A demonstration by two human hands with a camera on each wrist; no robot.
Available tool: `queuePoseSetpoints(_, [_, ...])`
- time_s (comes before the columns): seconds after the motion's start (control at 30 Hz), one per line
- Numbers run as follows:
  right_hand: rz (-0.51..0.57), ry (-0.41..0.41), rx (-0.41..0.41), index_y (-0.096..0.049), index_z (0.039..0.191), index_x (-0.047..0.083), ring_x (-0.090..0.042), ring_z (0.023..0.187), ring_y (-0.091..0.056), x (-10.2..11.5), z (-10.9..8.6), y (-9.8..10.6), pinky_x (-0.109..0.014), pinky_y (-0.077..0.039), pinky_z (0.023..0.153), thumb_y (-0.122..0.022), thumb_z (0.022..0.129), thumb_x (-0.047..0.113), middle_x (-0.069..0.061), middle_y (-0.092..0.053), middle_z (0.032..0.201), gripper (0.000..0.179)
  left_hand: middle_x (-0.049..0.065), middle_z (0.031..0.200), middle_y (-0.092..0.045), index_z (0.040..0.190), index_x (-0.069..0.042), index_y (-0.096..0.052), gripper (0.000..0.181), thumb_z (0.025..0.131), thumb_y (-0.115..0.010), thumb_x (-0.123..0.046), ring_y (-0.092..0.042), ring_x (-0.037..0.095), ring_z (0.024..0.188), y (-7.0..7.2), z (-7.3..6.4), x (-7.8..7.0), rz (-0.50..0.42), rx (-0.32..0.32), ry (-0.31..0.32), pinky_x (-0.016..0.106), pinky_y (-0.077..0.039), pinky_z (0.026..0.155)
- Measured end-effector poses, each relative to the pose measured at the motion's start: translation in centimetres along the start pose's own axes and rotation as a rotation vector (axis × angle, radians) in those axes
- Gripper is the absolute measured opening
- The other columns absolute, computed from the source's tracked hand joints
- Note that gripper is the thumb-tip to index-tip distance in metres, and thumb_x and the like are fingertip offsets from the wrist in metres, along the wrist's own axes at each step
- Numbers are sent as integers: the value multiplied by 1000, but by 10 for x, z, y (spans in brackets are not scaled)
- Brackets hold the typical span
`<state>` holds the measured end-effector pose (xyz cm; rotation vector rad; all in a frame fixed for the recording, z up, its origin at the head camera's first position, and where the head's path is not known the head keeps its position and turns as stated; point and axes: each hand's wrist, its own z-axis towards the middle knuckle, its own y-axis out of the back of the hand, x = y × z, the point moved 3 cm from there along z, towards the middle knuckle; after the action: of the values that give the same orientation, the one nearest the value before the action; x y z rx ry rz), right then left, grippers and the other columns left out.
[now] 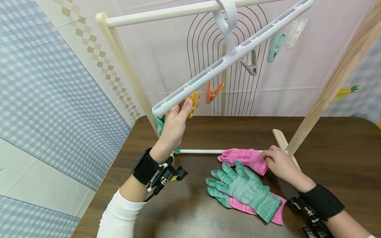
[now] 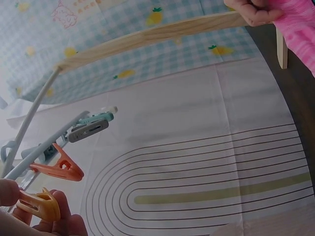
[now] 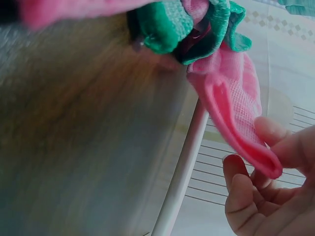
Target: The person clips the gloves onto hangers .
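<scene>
My left hand pinches a yellow clothespin near the lower left end of a pale hanger; thumb and fingers also show around it in the left wrist view. My right hand grips the cuff of a pink glove low over the table. In the right wrist view that cuff sits between thumb and fingers. Just in front of it, a green glove lies on top of other green and pink gloves. Something green hangs behind my left wrist, mostly hidden.
The hanger hooks over the white bar of a wooden rack. Orange, grey, teal and white clothespins hang along it. A lower white rod crosses just above the brown table.
</scene>
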<state>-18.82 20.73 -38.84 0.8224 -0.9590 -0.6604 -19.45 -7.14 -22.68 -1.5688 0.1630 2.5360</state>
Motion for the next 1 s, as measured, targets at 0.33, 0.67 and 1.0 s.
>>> queuePoseSetpoints(0.33, [128, -55, 17, -67, 77, 4, -11, 68, -50, 0, -2, 13, -22, -39, 58, -38, 77, -12, -5, -58, 76, 33, 21, 127, -46, 130, 1, -34, 36, 96, -32, -11, -48, 20, 107, 0, 0, 0, 6, -3, -6, 27, -35, 92])
queuePoseSetpoints(0.67, [234, 66, 19, -67, 89, 4, 5, 66, -45, 9, -7, 19, -18, -39, 51, -58, 76, -10, -5, -63, 85, 22, 21, 127, -45, 130, 1, -34, 36, 96, -32, -11, -47, 20, 107, 0, 0, 0, 0, 2, -1, 28, -35, 92])
queuePoseSetpoints(1.0, [193, 92, -131, -66, 85, 8, 4, 63, -43, 21, -7, 24, -15, -37, 51, -65, 76, 0, 1, -60, 78, 12, 20, 127, -45, 130, 1, -34, 36, 96, -32, -11, -47, 21, 108, 0, 0, 0, 0, -2, 4, 27, -35, 92])
